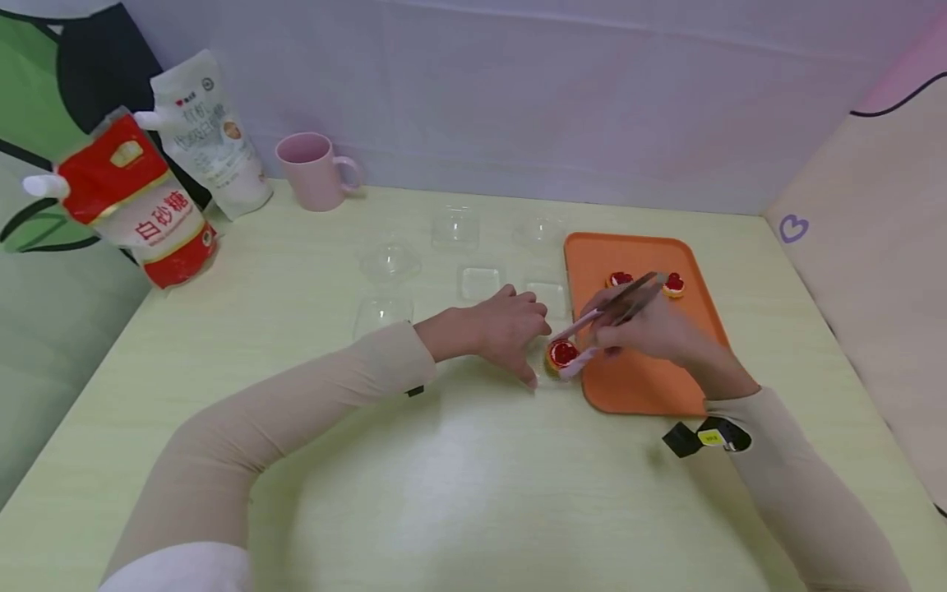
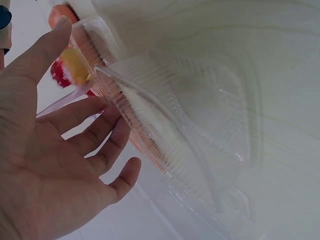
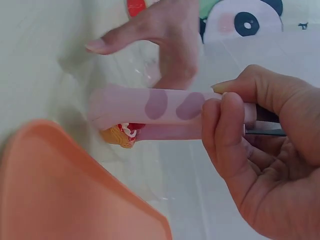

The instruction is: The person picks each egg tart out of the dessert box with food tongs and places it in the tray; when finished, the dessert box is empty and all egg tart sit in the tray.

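My right hand (image 1: 649, 330) grips a pair of tongs (image 3: 172, 106) with pink, purple-spotted arms. Between the tong tips is a small tart (image 1: 562, 353) with a yellow crust and red topping, at the left edge of the orange tray (image 1: 651, 390). Just left of the tart is my left hand (image 1: 506, 330), its fingers spread and loosely bent, pinching nothing. A clear plastic box (image 2: 185, 115) lies beside its fingertips in the left wrist view; I cannot tell whether they touch it. Two more tarts, one (image 1: 673, 284) at the right and one (image 1: 620, 279) partly behind the tongs, sit on the tray.
Several clear plastic boxes and lids, such as one box (image 1: 455, 228) and another (image 1: 383, 314), stand across the table's middle. Farther back are a pink mug (image 1: 311, 174), a red-and-white pouch (image 1: 148, 210) and a white pouch (image 1: 210, 140), near the cloth backdrop (image 1: 518, 107).
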Demonstrator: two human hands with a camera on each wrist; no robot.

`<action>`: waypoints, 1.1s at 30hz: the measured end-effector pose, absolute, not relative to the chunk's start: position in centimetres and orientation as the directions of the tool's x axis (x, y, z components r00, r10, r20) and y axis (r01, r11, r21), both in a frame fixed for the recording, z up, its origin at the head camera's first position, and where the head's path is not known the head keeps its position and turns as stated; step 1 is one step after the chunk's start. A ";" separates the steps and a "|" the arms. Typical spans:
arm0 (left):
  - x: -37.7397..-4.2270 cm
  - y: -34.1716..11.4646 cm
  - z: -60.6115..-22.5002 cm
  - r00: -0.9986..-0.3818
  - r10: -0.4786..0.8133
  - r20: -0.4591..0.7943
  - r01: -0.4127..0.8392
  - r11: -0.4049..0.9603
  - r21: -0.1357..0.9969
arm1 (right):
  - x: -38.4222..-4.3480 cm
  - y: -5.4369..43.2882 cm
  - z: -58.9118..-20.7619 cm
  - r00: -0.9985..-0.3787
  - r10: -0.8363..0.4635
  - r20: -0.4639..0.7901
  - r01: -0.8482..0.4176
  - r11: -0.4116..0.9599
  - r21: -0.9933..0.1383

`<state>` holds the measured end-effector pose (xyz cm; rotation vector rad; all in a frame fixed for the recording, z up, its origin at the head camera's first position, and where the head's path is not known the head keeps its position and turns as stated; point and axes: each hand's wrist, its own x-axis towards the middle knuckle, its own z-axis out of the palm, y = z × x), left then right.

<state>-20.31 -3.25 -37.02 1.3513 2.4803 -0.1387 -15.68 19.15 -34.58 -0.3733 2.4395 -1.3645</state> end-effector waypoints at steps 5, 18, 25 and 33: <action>-20.3 -3.2 -37.1 -0.505 0.804 -0.314 0.836 0.546 0.055 | -15.0 21.5 -32.6 -0.951 -0.302 -0.070 -0.086 0.475 -0.876; -20.3 -3.3 -37.2 -0.513 0.800 -0.311 0.834 0.550 0.038 | -15.8 29.8 -33.4 -1.000 -0.007 0.025 -0.024 0.576 -0.817; -20.4 -3.3 -37.3 -0.511 0.802 -0.307 0.835 0.549 0.044 | -16.5 31.9 -35.2 -0.999 0.040 -0.026 0.044 0.555 -0.831; -20.3 -3.4 -37.1 -0.510 0.806 -0.300 0.835 0.548 0.053 | -17.2 32.8 -36.6 -0.996 0.047 -0.073 0.087 0.523 -0.848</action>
